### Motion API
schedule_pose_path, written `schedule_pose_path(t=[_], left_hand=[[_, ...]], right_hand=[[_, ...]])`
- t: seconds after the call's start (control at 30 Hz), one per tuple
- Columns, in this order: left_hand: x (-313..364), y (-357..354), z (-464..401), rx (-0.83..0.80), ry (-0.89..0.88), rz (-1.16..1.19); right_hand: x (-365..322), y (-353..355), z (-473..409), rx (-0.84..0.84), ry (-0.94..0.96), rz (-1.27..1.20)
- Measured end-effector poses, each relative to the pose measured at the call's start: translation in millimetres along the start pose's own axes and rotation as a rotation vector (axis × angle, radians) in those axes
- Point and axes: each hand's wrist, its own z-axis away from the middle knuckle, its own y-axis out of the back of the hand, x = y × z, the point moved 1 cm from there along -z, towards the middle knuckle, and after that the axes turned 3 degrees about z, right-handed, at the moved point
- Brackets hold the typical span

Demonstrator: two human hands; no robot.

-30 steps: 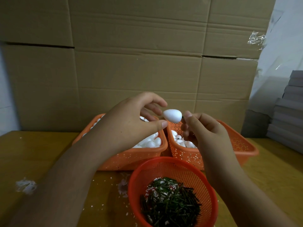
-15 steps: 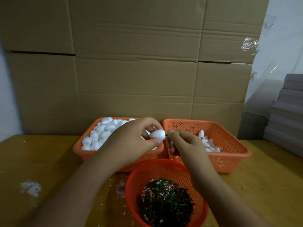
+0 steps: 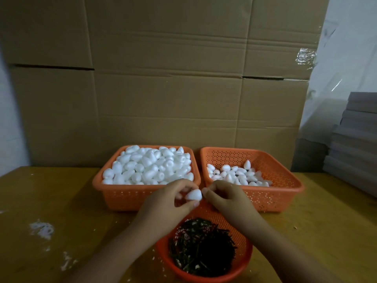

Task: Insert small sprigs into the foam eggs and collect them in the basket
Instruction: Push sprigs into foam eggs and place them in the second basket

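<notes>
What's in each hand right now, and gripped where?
Left hand pinches a foam egg round its blunt end. Right hand pinches at the egg's tip; any sprig there is too small to see.

Three orange baskets, two hands, and one held foam egg.

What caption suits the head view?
Left hand holds a foam egg; right hand meets it above the sprig basket.

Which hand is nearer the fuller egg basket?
Left. The left hand sits against the fuller basket's front wall; the right hand is in front of the other basket.
</notes>
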Motion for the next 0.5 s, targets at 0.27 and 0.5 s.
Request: schedule_pose_path(t=[0.27, 0.5], left_hand=[[-13, -6, 4, -0.014, -0.028, -0.007], [-19, -9, 7, -0.022, -0.056, 0.002]], right_hand=[[7, -1, 3, -0.045, 0.041, 0.051], [15, -3, 2, -0.011, 0.091, 0.123]])
